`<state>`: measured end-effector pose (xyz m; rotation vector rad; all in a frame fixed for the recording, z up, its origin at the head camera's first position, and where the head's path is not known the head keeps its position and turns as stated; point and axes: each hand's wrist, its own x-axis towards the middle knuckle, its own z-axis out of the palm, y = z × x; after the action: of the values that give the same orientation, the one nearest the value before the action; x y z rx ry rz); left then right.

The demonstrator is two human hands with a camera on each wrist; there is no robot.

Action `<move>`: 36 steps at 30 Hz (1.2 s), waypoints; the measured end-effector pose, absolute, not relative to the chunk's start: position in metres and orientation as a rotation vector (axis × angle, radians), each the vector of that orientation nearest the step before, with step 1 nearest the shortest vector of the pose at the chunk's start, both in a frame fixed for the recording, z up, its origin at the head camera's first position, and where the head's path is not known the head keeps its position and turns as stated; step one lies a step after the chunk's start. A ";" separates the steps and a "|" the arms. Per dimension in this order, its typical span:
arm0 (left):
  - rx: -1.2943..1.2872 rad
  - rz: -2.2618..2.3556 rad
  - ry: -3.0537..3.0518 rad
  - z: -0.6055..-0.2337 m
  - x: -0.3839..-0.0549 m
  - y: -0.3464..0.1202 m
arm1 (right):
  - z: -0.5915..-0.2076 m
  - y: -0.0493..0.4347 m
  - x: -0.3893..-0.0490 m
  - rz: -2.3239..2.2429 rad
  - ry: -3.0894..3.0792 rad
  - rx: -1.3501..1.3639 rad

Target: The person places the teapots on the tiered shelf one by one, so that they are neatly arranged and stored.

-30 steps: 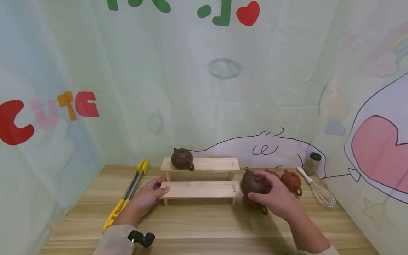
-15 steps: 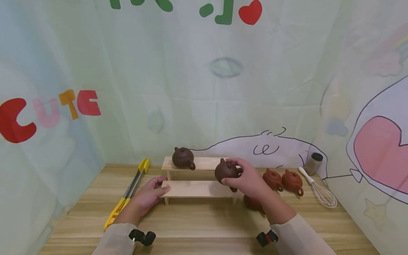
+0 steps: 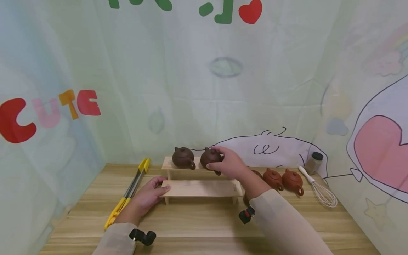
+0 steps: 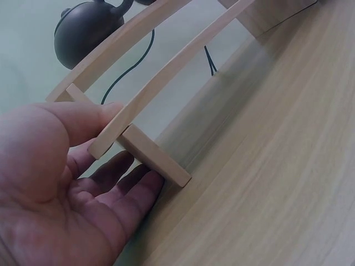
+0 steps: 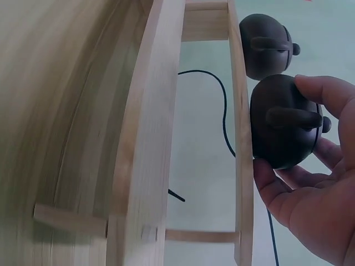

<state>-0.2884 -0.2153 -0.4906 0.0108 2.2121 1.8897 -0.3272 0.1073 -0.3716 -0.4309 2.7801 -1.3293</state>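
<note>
A two-tier wooden stand (image 3: pixel 199 189) sits in the middle of the table. My left hand (image 3: pixel 149 196) grips the left end of its lower shelf, thumb on top and the other fingers beneath, beside the leg (image 4: pixel 158 156). In my right hand (image 3: pixel 234 165) a dark brown teapot (image 3: pixel 208 158) is held by its sides, upright at the upper shelf. The right wrist view shows the teapot's base (image 5: pixel 256 130) right at the shelf's surface, handle toward the camera. To its left on the same shelf stands a second dark brown teapot (image 3: pixel 182 158).
Right of the stand are two reddish-brown teapots (image 3: pixel 292 181), with more teapot parts showing from behind my right forearm. A whisk (image 3: pixel 320 191) and a dark-lidded jar (image 3: pixel 313 163) lie and stand beyond. Yellow-handled tongs (image 3: pixel 129 191) lie at left.
My right hand has carried the dark teapot up and left, from over the reddish teapots to the upper shelf beside the other dark one. My left hand has stayed on the stand.
</note>
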 end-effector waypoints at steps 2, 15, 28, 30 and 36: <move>0.012 1.891 2.210 -0.490 -0.288 -0.215 | -0.371 0.103 -0.330 -1.329 2.777 -0.435; -0.020 1.887 2.205 -0.489 -0.287 -0.215 | -0.369 0.083 -0.342 -1.328 2.773 -0.467; -0.003 1.880 2.216 -0.487 -0.286 -0.215 | -0.371 0.082 -0.341 -1.316 2.786 -0.437; -0.003 1.881 2.218 -0.487 -0.286 -0.215 | -0.372 0.084 -0.338 -1.333 2.784 -0.431; -0.020 1.877 2.220 -0.489 -0.287 -0.214 | -0.370 0.095 -0.318 -1.386 2.784 -0.397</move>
<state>-0.2867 -0.2139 -0.4887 -0.0199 2.2198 1.8770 -0.3184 0.0951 -0.3697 -0.3972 2.7844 -1.3860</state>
